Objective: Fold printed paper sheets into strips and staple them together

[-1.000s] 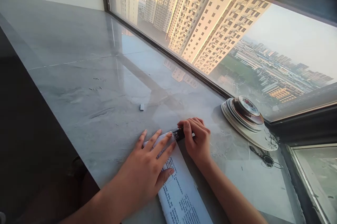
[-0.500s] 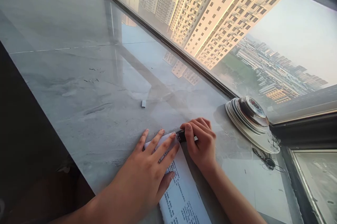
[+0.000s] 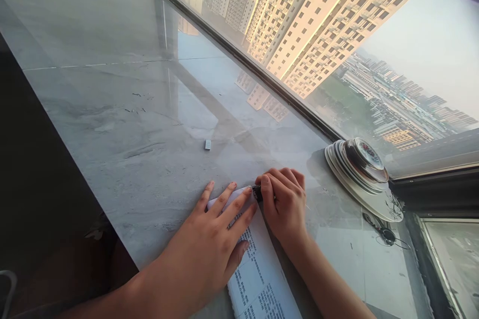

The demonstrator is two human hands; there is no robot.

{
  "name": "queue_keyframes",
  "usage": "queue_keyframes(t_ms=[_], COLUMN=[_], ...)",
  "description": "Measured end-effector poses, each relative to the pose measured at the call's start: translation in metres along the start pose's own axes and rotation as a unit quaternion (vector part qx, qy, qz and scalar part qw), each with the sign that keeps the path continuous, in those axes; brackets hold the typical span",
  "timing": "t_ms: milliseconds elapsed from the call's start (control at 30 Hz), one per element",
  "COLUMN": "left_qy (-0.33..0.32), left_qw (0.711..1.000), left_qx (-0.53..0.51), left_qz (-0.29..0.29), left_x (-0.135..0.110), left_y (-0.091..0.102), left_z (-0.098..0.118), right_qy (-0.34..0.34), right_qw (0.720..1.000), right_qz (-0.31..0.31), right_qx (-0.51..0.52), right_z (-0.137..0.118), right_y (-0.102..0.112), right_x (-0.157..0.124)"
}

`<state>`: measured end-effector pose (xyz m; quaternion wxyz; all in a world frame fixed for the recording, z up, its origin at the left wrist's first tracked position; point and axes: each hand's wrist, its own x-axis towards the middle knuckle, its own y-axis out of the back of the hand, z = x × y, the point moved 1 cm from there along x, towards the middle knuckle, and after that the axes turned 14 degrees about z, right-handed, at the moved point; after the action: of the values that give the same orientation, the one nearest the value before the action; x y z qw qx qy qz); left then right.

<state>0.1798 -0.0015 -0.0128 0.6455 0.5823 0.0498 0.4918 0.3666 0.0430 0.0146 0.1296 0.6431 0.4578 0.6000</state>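
Note:
A folded printed paper (image 3: pixel 258 279) lies on the grey marble sill (image 3: pixel 123 109). My left hand (image 3: pixel 213 244) lies flat on the paper's far end, fingers spread, pressing it down. My right hand (image 3: pixel 284 201) is closed around a small dark tool (image 3: pixel 256 192), whose tip shows at the paper's far corner, touching its edge. Most of the tool is hidden inside the fingers.
A stack of round white plates with a dark lid-like piece on top (image 3: pixel 361 171) leans by the window frame at the right. A small grey scrap (image 3: pixel 207 145) lies on the sill beyond my hands. A thin looped wire thing (image 3: pixel 385 234) sits near the right corner.
My right hand has slid slightly toward the paper's corner, so less of the dark tool shows. The left hand stays pressed on the paper. The camera view shifted a little.

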Motion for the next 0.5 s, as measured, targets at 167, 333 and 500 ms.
queue_keyframes(t_ms=[167, 333, 500], left_qy=[0.006, -0.002, -0.01], left_qw=[1.0, 1.0, 1.0], left_qx=[-0.015, -0.009, 0.003], left_qz=[0.015, 0.006, -0.009], left_x=[0.0, 0.0, 0.0], left_y=[0.0, 0.001, 0.001], left_z=[-0.001, -0.002, -0.002], right_qy=[0.035, 0.004, -0.101], right_qw=[0.995, 0.999, 0.991], right_qz=[-0.042, -0.034, 0.071], right_qx=[-0.088, -0.018, 0.043], right_z=[-0.011, -0.001, 0.017], right_y=[-0.003, -0.003, 0.0], right_x=[-0.001, 0.001, 0.005])
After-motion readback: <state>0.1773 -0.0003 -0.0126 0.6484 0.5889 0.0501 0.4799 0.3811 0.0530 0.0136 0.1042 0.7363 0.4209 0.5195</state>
